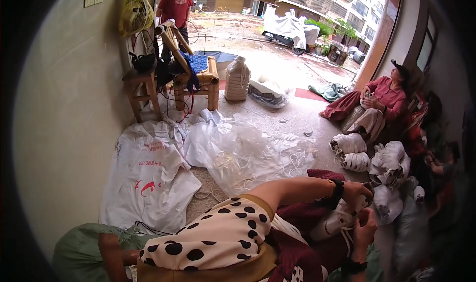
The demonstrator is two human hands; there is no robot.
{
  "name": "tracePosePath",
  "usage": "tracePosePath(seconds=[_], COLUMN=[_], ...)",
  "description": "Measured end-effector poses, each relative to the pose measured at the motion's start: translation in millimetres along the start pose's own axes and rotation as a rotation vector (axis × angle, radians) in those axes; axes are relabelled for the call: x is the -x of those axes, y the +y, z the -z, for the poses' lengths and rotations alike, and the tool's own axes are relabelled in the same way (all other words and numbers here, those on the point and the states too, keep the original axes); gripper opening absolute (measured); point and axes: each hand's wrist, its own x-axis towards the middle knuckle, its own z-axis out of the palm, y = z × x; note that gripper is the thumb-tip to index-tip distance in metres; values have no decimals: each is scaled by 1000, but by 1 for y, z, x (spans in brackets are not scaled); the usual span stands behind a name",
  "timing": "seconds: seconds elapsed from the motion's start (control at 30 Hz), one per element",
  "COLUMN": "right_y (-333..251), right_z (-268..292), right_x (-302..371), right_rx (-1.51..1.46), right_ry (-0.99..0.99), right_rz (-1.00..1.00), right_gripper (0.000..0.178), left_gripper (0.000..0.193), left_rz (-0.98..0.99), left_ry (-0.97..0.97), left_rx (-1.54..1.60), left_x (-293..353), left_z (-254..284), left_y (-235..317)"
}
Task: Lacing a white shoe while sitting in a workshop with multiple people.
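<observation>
Both hands are at the lower right, close together over a pale piece (333, 226) lying across dark red cloth on my lap. It looks like white material with a dark edge, but its kind cannot be made out. My left hand (355, 195), with a black band at the wrist, curls its fingers around the upper end of this piece. Just below, my right hand (365, 226) has its fingers pinched together beside the piece. Whatever sits between those fingertips is too small to see. A spotted cream sleeve (208, 235) covers my left upper arm.
Stacked white bundles (391, 163) lie to the right of my hands. A seated person in red (391, 96) is beyond them. Clear plastic sheeting (243, 148) and a white woven sack (148, 178) cover floor ahead. A bamboo chair (201, 79) stands near the doorway, where another person (176, 4) stands.
</observation>
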Motion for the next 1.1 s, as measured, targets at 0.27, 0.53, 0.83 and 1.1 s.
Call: tracePosePath(seconds=[0.27,0.53,0.83,1.1], right_y=[-11,75,34,20], right_z=[6,65,43,6], right_x=[4,-8,11,20], right_rx=[10,85,-21,57], right_ry=[2,63,-39,-22], right_rz=[50,-88,-91,-103], right_gripper=[19,8,16,19], left_gripper=[86,77,5,13], left_rz=[-52,-73,-257,-213], left_ry=[-32,-91,359,436], left_rx=[70,347,-384,-467], left_x=[-8,13,36,29], left_z=[-7,28,-23,-48], left_y=[-4,14,40,30])
